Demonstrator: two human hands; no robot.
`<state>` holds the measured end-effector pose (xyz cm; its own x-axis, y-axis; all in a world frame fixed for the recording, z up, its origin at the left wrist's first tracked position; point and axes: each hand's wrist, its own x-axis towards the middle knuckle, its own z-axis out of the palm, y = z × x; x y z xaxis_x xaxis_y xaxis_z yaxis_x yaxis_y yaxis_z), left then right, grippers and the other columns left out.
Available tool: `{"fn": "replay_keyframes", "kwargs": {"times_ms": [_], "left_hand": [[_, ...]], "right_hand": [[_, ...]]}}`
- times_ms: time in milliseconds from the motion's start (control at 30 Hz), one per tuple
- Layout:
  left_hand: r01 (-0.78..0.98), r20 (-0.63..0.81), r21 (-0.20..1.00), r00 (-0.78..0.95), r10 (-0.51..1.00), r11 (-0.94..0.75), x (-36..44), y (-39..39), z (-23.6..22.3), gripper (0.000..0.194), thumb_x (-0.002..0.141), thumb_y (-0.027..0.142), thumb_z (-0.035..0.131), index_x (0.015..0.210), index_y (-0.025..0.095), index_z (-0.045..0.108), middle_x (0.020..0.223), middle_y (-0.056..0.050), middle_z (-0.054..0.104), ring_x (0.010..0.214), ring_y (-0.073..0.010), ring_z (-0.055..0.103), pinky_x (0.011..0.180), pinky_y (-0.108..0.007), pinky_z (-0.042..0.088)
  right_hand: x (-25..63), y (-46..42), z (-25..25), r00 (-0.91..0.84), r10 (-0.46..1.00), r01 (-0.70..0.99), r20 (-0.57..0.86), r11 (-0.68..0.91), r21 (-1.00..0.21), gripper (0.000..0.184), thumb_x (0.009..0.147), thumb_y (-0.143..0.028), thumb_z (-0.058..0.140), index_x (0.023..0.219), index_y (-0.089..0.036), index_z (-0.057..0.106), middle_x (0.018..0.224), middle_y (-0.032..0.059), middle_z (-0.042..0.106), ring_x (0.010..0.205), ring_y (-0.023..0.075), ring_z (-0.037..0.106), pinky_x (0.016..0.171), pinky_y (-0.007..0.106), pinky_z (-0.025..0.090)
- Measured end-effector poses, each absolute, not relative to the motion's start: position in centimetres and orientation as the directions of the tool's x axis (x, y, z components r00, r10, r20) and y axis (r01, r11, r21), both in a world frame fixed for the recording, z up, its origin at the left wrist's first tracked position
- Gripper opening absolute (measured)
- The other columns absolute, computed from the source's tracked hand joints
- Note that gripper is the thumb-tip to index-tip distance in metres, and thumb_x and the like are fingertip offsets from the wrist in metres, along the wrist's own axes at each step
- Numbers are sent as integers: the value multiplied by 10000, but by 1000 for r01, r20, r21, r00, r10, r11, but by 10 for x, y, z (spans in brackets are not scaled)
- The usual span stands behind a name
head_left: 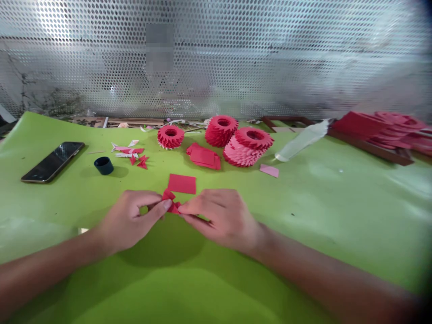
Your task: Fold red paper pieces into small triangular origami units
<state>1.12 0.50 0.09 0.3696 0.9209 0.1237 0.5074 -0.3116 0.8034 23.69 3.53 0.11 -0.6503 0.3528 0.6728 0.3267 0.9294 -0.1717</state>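
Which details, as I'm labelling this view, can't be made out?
Head view:
Red folded piece: folds partly hidden by left hand and right hand.
Pale patch: partly covered by left forearm.
Dark cylinder: lower inside hidden by its near wall.
Red sheets: right end cut off by right edge.

Both arms are bare up to where the view cuts them off. The left forearm (50, 266) is slim and smooth in outline, narrowing evenly into the wrist; the right forearm (324, 267) is much alike. The left hand (131, 220) is bare, with slender fingers and a short thumbnail. The right hand (226, 218) is bare too, its knuckles softly rounded.
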Motion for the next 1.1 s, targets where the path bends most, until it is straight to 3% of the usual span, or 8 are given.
{"fn": "replay_keyframes", "kwargs": {"times_ms": [100, 233, 367, 600, 733, 867, 967, 1100], "left_hand": [[470, 97, 849, 310, 946, -241, 8, 6, -1, 359, 963, 418, 572, 769, 171, 748, 690, -42, 731, 518, -128, 554, 397, -205, 334], [287, 65, 943, 331, 941, -166, 6, 8, 0, 197, 910, 336, 663, 888, 187, 790, 777, -41, 775, 568, -123, 618, 475, -204, 481], [60, 80, 992, 405, 911, -113, 7, 10, 4, 151, 870, 194, 675, 966, 211, 790, 847, -22, 781, 609, -105, 643, 553, -205, 544], [-61, -14, 997, 466, 885, 47, 4, 12, 1, 137, 875, 230, 677, 874, 250, 813, 675, 1, 745, 486, -91, 548, 425, -181, 417], [-109, -16, 991, 457, 890, 73, 3, 13, -4, 92, 847, 235, 722, 859, 236, 813, 710, -12, 754, 507, -93, 554, 456, -199, 447], [-112, -79, 983, 465, 882, 147, 3, 14, -4, 173, 828, 208, 748, 992, 230, 799, 700, -10, 751, 508, -94, 583, 435, -178, 447], [-133, -79, 978, 472, 878, 160, 5, 13, 0, 91, 824, 171, 743, 874, 218, 802, 691, -2, 743, 498, -80, 570, 440, -164, 447], [-210, -34, 967, 463, 886, 147, 8, 13, 4, 85, 821, 166, 742, 747, 194, 771, 694, 2, 718, 539, -88, 582, 505, -189, 499]], "right_hand": [[238, 36, 3, -657, 326, 321, 680, 937, -140, 119, 931, -173, 653, 823, -171, 704, 708, -8, 754, 568, 94, 630, 567, 230, 411], [239, 37, 3, -641, 329, 316, 693, 936, -152, 102, 929, -194, 665, 848, -176, 723, 636, -33, 731, 489, 73, 576, 521, 228, 367], [240, 37, 1, -675, 378, 277, 633, 926, -258, 115, 957, -274, 643, 926, -228, 745, 628, -66, 741, 455, 61, 573, 497, 206, 370], [237, 39, 2, -657, 408, 64, 634, 868, -492, 54, 918, -220, 707, 941, -198, 750, 789, -24, 799, 545, 60, 671, 534, 165, 477], [236, 37, 0, -659, 413, 54, 629, 860, -507, 94, 949, -257, 669, 953, -202, 745, 777, -21, 791, 539, 64, 666, 530, 175, 491], [236, 37, -3, -638, 418, 104, 646, 879, -466, 96, 952, -243, 662, 924, -202, 744, 761, -33, 789, 552, 67, 676, 527, 175, 476], [236, 37, -3, -617, 375, 88, 692, 907, -413, 70, 937, -223, 685, 916, -195, 745, 738, -44, 784, 534, 58, 664, 529, 169, 465], [237, 38, -3, -662, 411, 134, 627, 888, -440, 116, 955, -288, 663, 956, -228, 762, 718, -54, 777, 509, 63, 643, 516, 182, 449]]}}
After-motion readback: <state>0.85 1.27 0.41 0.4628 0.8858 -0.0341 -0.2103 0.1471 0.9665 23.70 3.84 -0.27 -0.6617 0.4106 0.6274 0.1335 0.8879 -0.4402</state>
